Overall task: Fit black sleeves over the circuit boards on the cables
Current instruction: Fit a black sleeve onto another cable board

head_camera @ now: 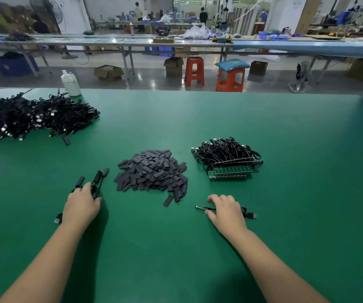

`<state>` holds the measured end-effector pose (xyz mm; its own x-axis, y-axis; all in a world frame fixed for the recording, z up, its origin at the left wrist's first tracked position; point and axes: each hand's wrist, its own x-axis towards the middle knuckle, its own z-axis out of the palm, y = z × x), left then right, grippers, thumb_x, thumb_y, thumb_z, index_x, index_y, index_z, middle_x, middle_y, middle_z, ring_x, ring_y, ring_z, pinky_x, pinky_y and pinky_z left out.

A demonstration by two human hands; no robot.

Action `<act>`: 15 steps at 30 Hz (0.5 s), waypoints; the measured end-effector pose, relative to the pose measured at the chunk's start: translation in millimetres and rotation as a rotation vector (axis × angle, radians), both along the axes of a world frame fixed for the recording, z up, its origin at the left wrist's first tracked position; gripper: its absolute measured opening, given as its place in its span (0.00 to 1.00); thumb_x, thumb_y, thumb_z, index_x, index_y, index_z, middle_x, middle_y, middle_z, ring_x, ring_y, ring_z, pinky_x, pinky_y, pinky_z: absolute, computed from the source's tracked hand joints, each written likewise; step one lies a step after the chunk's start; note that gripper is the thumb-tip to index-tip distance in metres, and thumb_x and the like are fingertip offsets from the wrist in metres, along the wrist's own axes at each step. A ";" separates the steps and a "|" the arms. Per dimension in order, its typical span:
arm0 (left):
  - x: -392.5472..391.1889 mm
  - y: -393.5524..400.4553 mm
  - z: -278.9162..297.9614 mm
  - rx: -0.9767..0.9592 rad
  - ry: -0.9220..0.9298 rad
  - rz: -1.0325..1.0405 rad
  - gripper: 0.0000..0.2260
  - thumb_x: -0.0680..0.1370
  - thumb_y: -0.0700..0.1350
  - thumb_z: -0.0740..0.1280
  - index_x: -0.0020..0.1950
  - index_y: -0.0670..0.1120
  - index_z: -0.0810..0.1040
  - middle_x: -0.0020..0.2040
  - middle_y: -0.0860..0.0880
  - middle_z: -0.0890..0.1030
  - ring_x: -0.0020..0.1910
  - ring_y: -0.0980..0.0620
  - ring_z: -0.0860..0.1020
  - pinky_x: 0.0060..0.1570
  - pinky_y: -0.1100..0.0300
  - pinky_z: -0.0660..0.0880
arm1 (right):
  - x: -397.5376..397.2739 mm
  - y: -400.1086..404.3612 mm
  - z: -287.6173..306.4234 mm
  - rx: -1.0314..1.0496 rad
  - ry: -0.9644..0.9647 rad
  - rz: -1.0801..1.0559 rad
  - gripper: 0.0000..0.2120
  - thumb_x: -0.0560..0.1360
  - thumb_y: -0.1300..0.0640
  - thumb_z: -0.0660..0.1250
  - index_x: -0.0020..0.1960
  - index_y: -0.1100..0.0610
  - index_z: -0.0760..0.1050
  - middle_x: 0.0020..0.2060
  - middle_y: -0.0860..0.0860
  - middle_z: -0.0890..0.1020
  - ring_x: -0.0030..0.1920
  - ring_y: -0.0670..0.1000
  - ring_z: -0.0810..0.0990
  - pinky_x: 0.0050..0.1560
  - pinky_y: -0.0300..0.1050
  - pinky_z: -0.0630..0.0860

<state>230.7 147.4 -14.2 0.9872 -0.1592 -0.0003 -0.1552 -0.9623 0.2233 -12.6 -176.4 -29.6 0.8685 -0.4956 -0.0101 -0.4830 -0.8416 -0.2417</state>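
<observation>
A heap of flat black sleeves (153,173) lies mid-table. To its right sits a bundle of cables with bare green circuit boards (228,164). My left hand (82,205) grips a small bunch of sleeved cables (98,177) whose sleeved ends fan out ahead of my fingers; a USB plug (58,218) sticks out behind my wrist. My right hand (225,212) holds one cable against the table, its dark board (201,207) pointing left and its USB plug (251,215) to the right.
A large pile of finished black cables (29,117) covers the far left of the green table (285,237). A white bottle (70,84) stands at the far edge. One loose sleeve (168,200) lies apart, near the heap's front. Orange stools (194,71) and benches stand beyond.
</observation>
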 end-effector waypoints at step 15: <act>-13.9 1.5 -8.6 0.185 -0.269 -0.071 0.12 0.72 0.34 0.66 0.52 0.43 0.84 0.55 0.42 0.79 0.51 0.40 0.74 0.47 0.49 0.68 | 5.5 8.8 17.7 0.299 0.020 0.020 0.09 0.83 0.51 0.58 0.54 0.51 0.76 0.37 0.46 0.80 0.36 0.48 0.75 0.36 0.45 0.70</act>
<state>216.8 148.9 -22.8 0.9423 -0.2489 0.2238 -0.2526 -0.9675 -0.0124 -7.1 -167.7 -12.0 0.8763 -0.4509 -0.1699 -0.4741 -0.7439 -0.4710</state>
